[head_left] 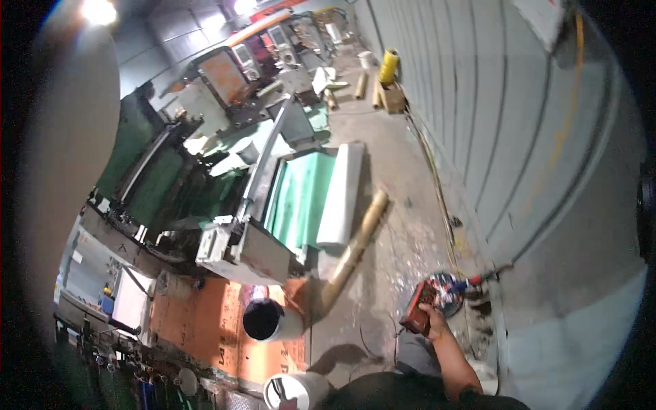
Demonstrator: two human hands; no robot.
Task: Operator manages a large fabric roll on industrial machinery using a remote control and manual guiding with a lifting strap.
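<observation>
My right hand [435, 325] is closed around a red box-shaped thing [417, 307] with dark markings on its face, its exact kind unclear. The forearm comes up from the lower edge, right of the middle. Just beyond the red thing is a round, dark-rimmed container [451, 301] with a cluttered, shiny top, partly covered by it. A red and blue piece [476, 280] sticks out beside that container toward the wall. My left hand does not show.
A white bucket with dark contents [290, 324] stands on orange sheeting [198, 321]. Another white bucket [314, 389] sits nearer. A brown tube [359, 246] lies on the floor by a machine with a white roll [342, 198] and green sheet [304, 195]. A ribbed wall [492, 116] runs along the right.
</observation>
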